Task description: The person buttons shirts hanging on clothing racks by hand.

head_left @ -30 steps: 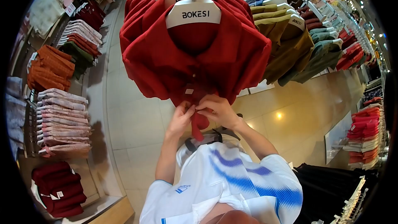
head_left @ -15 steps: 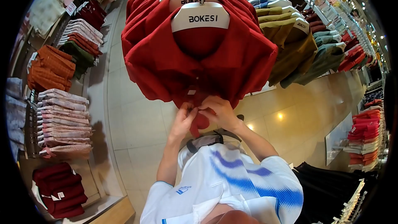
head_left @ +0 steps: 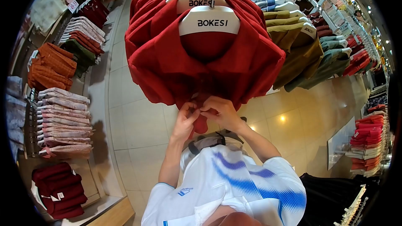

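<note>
A red collared shirt [head_left: 167, 67] hangs at the front of a rail on a white hanger [head_left: 210, 21] marked BOKESI. At its lower front, my left hand [head_left: 185, 119] and my right hand [head_left: 220, 113] meet with fingertips almost touching. Both are closed in a pinch on the shirt's front edge; whether a button sits between the fingers is too small to make out. A pale tag shows faintly just above my fingers. Below them hangs a loose red part of the cloth [head_left: 200, 126].
More red shirts hang close behind on the same rail. Olive shirts [head_left: 293, 54] and green shirts [head_left: 324, 69] hang to the right. On the left stand racks with pink patterned garments [head_left: 65, 121], orange garments [head_left: 52, 67] and a dark red bundle [head_left: 59, 190]. Black garments [head_left: 322, 196] hang at lower right.
The red shirt and its hanger have shifted slightly right and down in view. The pale tag by my fingers is less visible. My hands keep nearly the same pinch.
</note>
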A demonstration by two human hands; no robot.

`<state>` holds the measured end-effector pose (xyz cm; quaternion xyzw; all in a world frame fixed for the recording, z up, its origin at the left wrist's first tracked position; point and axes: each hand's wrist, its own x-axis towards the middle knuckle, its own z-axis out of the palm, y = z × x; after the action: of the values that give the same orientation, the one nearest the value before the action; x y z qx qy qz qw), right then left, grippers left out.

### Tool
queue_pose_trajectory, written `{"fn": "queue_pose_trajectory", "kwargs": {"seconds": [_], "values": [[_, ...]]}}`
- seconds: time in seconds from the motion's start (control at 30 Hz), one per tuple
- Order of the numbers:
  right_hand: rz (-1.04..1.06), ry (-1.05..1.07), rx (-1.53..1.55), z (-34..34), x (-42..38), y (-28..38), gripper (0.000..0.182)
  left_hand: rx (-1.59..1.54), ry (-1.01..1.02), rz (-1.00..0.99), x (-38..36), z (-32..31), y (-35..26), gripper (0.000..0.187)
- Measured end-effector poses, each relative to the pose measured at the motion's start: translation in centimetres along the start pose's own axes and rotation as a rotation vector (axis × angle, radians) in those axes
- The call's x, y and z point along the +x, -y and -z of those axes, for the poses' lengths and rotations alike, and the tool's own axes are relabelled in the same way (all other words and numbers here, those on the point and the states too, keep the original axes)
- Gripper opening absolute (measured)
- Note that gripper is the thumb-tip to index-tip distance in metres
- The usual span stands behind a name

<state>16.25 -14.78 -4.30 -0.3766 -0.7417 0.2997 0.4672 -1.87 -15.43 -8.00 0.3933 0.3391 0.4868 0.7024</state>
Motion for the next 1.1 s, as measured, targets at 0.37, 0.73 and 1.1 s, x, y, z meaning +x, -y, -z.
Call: {"fn": "queue_pose_trajectory", "kwargs": {"seconds": [0.37,0.73,1.1], "values": [[-0.109,0.047,0.023,0.3,0.3,0.5,0.023,-0.067,0.107,0.045,0.3,0.9,0.0,0.018],[-0.137,0.121,0.022,0.4,0.3,0.4,0.031,-0.035,0.116,0.052,0.2,1.2,-0.1,0.016],[-0.131,0.116,0.04,0.2,0.4,0.1,0.025,0.134,0.143,-0.082,0.2,1.0,-0.1,0.012]]}}
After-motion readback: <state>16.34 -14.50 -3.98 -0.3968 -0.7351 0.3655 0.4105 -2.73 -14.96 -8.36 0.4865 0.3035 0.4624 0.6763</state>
